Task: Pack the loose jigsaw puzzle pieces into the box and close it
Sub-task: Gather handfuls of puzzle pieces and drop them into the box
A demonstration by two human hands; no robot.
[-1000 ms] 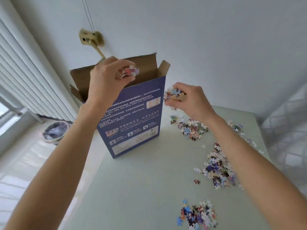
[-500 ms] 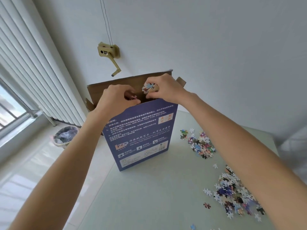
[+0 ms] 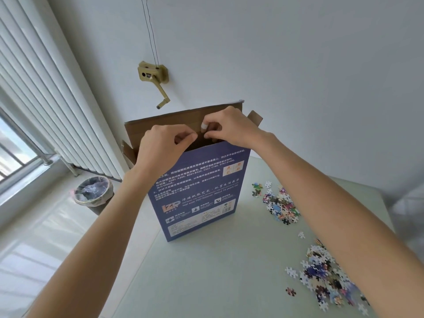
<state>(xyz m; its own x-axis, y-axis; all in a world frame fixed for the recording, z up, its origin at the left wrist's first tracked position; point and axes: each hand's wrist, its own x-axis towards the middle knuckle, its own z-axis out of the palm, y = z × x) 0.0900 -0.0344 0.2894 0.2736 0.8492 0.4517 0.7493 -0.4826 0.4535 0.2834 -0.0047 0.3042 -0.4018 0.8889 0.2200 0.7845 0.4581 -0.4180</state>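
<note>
- The blue puzzle box (image 3: 199, 191) is stood upright near the left edge of the pale green counter (image 3: 206, 278), with its brown top flaps (image 3: 174, 120) raised open.
- Both hands are held over the box opening, at its front rim.
- The left hand (image 3: 160, 150) is seen with fingers curled and thumb pressed to fingertip; nothing visible is gripped, and whether a piece is pinched cannot be told.
- The right hand (image 3: 229, 127) is likewise curled, fingertips drawn together above the opening; no piece can be made out in it, so a hold cannot be told.
- One cluster of loose jigsaw pieces (image 3: 278, 204) is left on the counter just right of the box.
- A larger pile of pieces (image 3: 325, 278) is lying near the right forearm, with a few single pieces scattered beside it.
- A lined waste bin (image 3: 94, 191) is seen on the floor left of the counter.
- A brass crank winder (image 3: 152, 75) is mounted on the wall behind the box.
- White vertical blinds (image 3: 46, 99) are hung at left.
</note>
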